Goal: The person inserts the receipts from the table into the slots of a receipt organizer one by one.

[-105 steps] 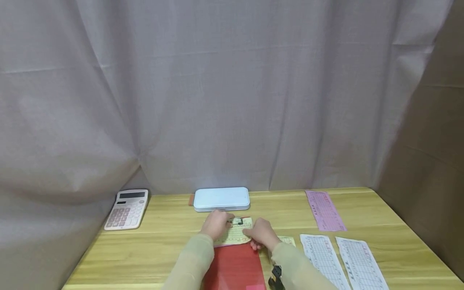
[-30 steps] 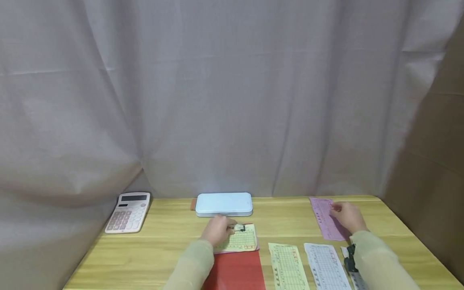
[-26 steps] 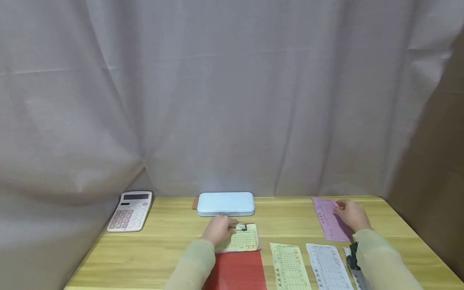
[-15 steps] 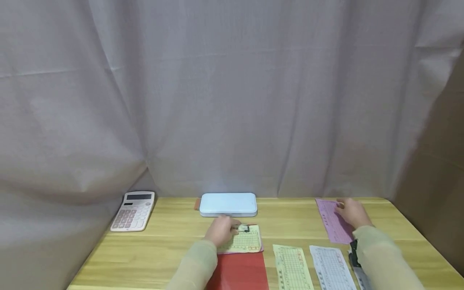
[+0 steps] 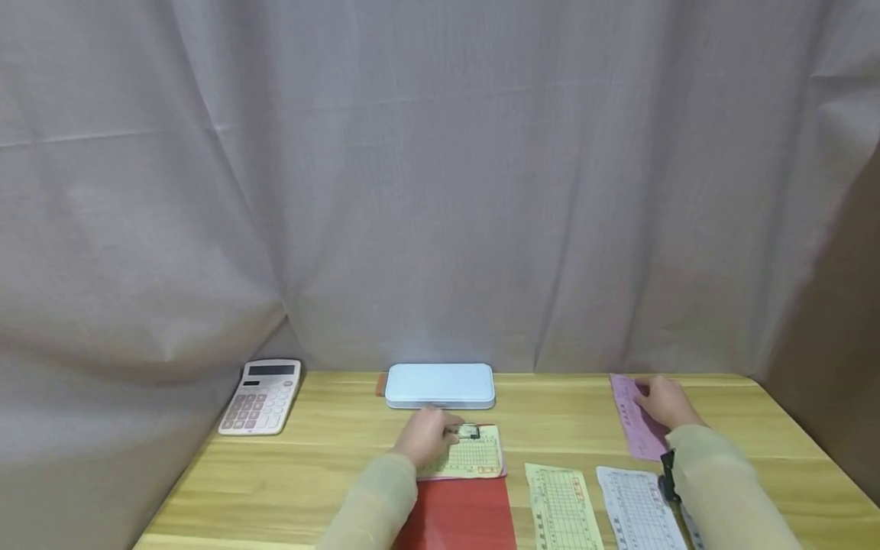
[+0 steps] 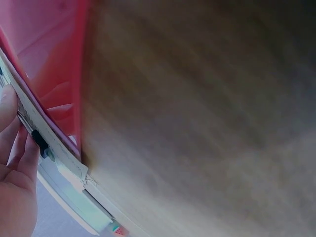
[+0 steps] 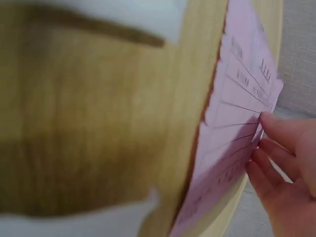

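Observation:
My left hand point(image 5: 425, 435) pinches the metal clip point(image 6: 37, 140) at the top of a red clipboard point(image 5: 459, 516), thumb on one side and fingers on the other. Under the clip lies a yellow printed slip point(image 5: 474, 458), with a pink edge showing beneath it. At the back right, my right hand point(image 5: 664, 401) pinches a pink printed slip point(image 5: 632, 424) by its right edge. In the right wrist view this slip point(image 7: 237, 113) slopes up from the table towards the thumb and fingertips.
Another yellow slip point(image 5: 564, 504) and a white slip point(image 5: 635, 504) lie right of the clipboard. More white paper is partly hidden under the right sleeve. A light blue case point(image 5: 440, 384) stands at the back, a calculator point(image 5: 261, 397) at the left. A grey curtain point(image 5: 440, 191) hangs behind.
My right hand has gone from the clipboard to the pink slip at the back right, whose right side has since risen. The left hand stays at the clip. The view has turned slightly.

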`<state>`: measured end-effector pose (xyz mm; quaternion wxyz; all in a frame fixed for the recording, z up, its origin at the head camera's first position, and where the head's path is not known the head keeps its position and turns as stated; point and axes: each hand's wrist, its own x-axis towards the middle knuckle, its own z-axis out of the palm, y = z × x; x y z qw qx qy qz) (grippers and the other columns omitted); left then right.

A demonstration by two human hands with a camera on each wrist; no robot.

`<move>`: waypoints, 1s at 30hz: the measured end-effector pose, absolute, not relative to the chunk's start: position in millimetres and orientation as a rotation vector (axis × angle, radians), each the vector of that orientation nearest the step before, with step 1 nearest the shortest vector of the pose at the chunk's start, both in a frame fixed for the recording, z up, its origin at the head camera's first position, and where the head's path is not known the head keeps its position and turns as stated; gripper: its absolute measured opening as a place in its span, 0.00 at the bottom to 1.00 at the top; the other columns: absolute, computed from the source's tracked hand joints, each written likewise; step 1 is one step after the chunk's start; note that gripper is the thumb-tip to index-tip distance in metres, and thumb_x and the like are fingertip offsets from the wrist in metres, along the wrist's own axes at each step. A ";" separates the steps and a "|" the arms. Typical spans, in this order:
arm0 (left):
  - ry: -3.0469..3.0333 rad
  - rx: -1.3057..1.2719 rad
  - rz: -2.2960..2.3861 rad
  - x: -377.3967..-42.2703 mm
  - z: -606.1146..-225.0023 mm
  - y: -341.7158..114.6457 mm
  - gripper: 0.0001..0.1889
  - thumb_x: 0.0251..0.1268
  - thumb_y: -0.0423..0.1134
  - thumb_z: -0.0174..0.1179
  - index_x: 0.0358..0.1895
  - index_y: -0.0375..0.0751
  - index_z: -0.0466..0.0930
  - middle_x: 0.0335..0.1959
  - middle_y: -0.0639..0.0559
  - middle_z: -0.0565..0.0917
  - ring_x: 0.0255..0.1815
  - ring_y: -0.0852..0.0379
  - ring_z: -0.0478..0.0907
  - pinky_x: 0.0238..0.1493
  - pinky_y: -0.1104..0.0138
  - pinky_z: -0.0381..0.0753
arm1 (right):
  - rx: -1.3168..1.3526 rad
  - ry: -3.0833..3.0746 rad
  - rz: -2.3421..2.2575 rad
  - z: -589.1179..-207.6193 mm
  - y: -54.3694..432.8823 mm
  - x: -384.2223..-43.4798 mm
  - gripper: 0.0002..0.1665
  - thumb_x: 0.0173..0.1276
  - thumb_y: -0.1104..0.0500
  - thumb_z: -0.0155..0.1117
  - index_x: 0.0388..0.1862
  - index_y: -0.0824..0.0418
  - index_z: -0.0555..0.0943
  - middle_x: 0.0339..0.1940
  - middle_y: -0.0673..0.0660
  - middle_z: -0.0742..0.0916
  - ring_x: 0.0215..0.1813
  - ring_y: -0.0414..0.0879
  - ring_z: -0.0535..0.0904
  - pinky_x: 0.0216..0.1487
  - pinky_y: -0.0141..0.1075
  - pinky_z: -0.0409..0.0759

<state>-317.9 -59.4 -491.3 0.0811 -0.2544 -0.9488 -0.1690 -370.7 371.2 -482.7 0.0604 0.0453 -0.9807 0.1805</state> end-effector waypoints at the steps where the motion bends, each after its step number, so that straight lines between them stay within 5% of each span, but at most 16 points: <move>1: -2.833 -0.762 -0.509 -318.1 -491.5 -59.5 0.13 0.53 0.39 0.69 0.44 0.48 0.87 0.38 0.58 0.87 0.41 0.61 0.83 0.44 0.69 0.81 | 0.127 -2.975 0.543 -482.0 370.8 -370.4 0.23 0.61 0.66 0.61 0.50 0.82 0.74 0.45 0.80 0.79 0.50 0.76 0.73 0.52 0.62 0.71; 7: -2.822 -0.767 -0.511 -319.4 -492.4 -60.2 0.13 0.53 0.40 0.69 0.44 0.48 0.87 0.39 0.58 0.87 0.42 0.61 0.83 0.44 0.69 0.81 | 0.029 -3.042 0.558 -477.3 370.5 -367.4 0.25 0.63 0.65 0.59 0.52 0.84 0.70 0.47 0.81 0.77 0.50 0.75 0.74 0.51 0.62 0.73; 14: -2.811 -0.785 -0.504 -319.9 -492.0 -60.5 0.13 0.53 0.39 0.69 0.44 0.48 0.87 0.39 0.58 0.87 0.42 0.62 0.83 0.44 0.70 0.81 | -0.045 -3.054 0.608 -479.3 372.9 -367.3 0.27 0.64 0.64 0.59 0.54 0.85 0.68 0.45 0.81 0.77 0.37 0.61 0.76 0.42 0.55 0.78; 30: -2.808 -0.785 -0.495 -319.1 -490.6 -59.3 0.12 0.52 0.38 0.69 0.42 0.49 0.87 0.37 0.58 0.87 0.40 0.62 0.83 0.43 0.69 0.81 | -0.205 -2.981 0.776 -481.1 373.6 -360.6 0.36 0.62 0.61 0.65 0.59 0.82 0.61 0.51 0.82 0.65 0.47 0.71 0.68 0.53 0.65 0.70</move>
